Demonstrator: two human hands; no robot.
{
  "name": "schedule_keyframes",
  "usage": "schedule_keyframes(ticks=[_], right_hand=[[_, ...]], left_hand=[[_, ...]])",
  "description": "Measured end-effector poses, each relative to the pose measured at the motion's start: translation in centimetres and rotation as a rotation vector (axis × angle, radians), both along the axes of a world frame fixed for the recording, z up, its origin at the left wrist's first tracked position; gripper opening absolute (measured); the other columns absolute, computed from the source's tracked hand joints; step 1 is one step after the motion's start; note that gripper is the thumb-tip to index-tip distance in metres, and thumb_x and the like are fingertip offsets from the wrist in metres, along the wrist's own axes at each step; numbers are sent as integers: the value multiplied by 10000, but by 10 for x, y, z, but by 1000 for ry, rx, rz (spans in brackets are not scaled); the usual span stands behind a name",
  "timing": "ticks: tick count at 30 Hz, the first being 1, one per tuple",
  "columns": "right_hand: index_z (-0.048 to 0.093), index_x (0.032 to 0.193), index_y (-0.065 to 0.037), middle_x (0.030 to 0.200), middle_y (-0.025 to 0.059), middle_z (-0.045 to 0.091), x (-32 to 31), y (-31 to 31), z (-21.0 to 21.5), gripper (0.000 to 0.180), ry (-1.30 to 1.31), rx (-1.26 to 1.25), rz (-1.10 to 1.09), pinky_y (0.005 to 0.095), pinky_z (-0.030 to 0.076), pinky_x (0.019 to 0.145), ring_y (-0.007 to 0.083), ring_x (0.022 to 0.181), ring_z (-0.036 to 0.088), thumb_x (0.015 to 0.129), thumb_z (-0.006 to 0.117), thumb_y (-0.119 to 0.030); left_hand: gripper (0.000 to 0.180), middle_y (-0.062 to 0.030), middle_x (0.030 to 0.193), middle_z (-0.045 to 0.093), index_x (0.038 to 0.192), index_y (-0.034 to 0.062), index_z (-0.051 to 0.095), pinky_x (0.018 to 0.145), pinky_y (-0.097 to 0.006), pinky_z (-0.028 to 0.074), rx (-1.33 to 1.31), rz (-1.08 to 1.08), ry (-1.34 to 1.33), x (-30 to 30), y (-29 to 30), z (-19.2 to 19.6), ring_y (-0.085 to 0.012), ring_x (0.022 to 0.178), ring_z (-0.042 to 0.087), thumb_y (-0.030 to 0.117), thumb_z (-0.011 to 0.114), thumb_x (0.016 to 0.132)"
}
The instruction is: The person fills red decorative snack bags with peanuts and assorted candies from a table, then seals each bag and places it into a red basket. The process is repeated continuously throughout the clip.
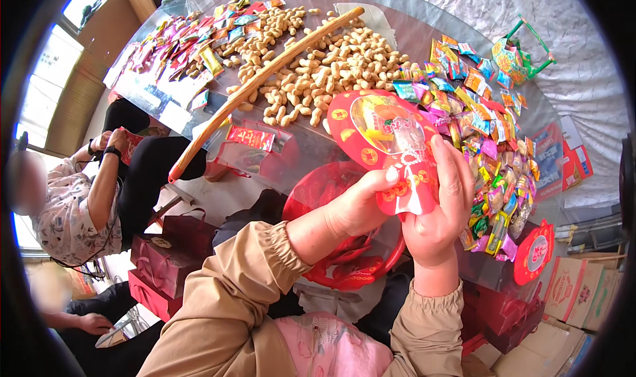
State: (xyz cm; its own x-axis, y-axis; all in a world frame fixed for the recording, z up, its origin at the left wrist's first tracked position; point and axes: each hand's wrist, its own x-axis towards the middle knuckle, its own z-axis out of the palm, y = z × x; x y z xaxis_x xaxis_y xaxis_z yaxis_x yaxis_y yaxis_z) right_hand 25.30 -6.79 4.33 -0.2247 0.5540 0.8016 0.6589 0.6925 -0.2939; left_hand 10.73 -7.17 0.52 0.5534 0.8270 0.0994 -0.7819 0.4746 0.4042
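Observation:
Both my hands are closed on a red candy pouch (pixel 354 129), a gourd-shaped packet with a clear window that shows wrapped sweets inside. My left hand (pixel 361 205) pinches its lower left edge with the thumb on the front. Along the lower right side, my right hand (pixel 440 201) grips the narrow end, fingers pointing up. Below the pouch stands a red plastic basin (pixel 299 201) with several filled red pouches (pixel 351 268) in it. Beyond my hands, a heap of peanuts (pixel 331 69) and a mound of wrapped candies (pixel 497 172) lie on the clear-covered table.
A wooden stick (pixel 265 79) slants across the table and juts past its near edge. More candies (pixel 175 49) lie far left; a green-framed basket (pixel 527 62) stands far right. Another red pouch (pixel 533 252) hangs near the right edge. Maroon gift boxes (pixel 162 264) and seated people (pixel 79 211) are at left.

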Motion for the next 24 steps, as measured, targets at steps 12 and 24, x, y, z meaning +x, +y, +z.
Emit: schedule_keyframes(ticks=[12, 24], right_hand=[[642, 978, -29, 1128, 164, 701, -7, -4, 6, 272, 381, -84, 50, 444, 566, 860, 388, 1061, 686, 785, 823, -92], [577, 948, -39, 963, 139, 617, -2, 1, 22, 269, 76, -242, 9, 407, 502, 821, 331, 915, 627, 738, 744, -69]], left_hand=[[640, -123, 1421, 612, 1469, -2, 489, 1162, -422, 429, 66, -49, 32, -8, 4, 3, -236, 1324, 588, 344, 639, 952], [658, -116, 1404, 600, 1465, -2, 472, 1125, -399, 452, 44, -61, 274, -2, -4, 6, -232, 1301, 585, 308, 630, 907]])
